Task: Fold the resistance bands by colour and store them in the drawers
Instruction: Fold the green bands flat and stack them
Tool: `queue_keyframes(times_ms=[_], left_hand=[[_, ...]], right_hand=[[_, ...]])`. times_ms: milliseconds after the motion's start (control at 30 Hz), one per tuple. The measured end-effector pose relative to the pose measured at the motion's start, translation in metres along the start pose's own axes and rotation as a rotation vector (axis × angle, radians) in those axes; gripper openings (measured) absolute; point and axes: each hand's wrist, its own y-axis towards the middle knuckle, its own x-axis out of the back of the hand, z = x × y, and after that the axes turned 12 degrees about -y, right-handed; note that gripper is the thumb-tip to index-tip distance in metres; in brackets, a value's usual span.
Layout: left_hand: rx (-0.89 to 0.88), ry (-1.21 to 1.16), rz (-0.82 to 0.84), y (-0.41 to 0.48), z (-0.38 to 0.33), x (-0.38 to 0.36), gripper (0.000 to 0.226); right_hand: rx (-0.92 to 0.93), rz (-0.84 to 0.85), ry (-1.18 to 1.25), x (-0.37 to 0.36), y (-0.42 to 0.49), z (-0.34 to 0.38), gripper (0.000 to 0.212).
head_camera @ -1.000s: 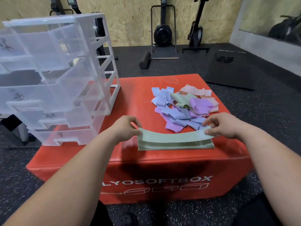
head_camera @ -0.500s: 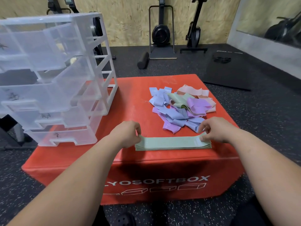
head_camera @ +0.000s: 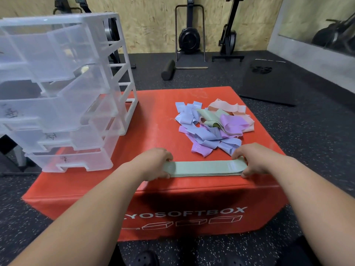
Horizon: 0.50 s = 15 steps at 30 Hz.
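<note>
Sage-green fabric resistance bands (head_camera: 203, 168) lie flat in a neat stack on the near edge of the red padded plyo box (head_camera: 153, 116), their long axis running left to right, parallel to that edge and square across the person's body. Each end is held. The left hand (head_camera: 153, 163) curls its fingers over the left end with the thumb against the near side. The right hand (head_camera: 255, 160) does the same at the right end, its fingers bent over the rounded tip beside a pale label. Both hands pinch the stack rather than press it flat, and the middle span between them is bare. A fold would probably bring one end over the other along that axis. Just beyond the stack, and nearer the right hand, sits the loose heap of lilac, blue, peach and green bands (head_camera: 211, 127), not yet sorted. The clear plastic drawer unit (head_camera: 63, 93) stands on the box's left side, well apart from the stack, with several drawers pulled partly out. It lies up and to the left, so the left hand is nearer for carrying the bundle across.
</note>
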Motion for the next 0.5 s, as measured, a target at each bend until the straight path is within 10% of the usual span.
queue_keyframes(times_ms=[500], left_hand=[[-0.013,-0.022,-0.010,0.006,0.004,0.002,0.084]], right_hand=[[0.020,-0.015,0.079,0.004,0.006,-0.010,0.076]])
